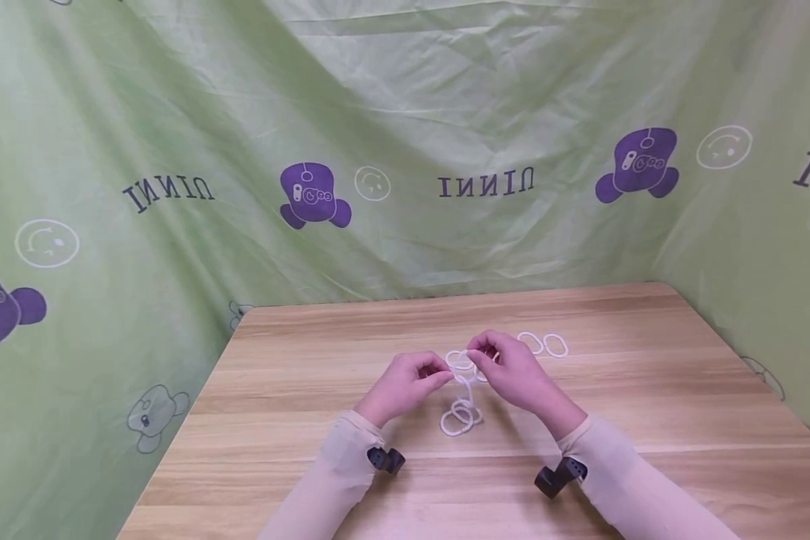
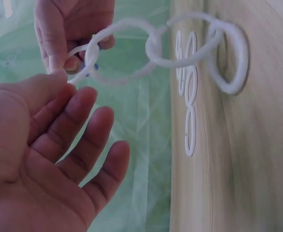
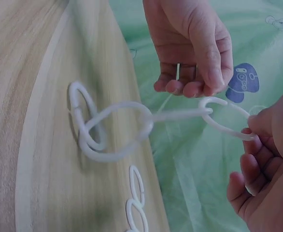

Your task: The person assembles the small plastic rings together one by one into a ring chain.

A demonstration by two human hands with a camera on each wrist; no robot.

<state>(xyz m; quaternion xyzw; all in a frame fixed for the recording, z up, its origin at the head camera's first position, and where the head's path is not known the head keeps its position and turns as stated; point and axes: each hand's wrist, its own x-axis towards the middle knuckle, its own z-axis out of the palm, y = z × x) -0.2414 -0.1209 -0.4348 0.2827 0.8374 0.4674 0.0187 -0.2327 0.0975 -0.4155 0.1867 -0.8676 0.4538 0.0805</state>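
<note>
My left hand (image 1: 405,384) and right hand (image 1: 516,375) meet above the table at the top of a chain of white oval rings. Between thumb and index finger, my right hand pinches the top ring (image 3: 223,128). The left thumb and index finger pinch that same ring at another point, partly hidden by the fingertips; the other left fingers are loosely bent. Below the hands the linked rings (image 2: 132,21) hang down, and the lowest ring (image 3: 74,96) touches the tabletop. A small split shows in some of the rings.
Several loose white rings (image 1: 567,349) lie on the wooden table (image 1: 297,375) behind and to the right of the hands. A green printed cloth (image 1: 391,255) hangs around the table's back and sides. Dark wrist cameras (image 1: 560,478) sit on both sleeves.
</note>
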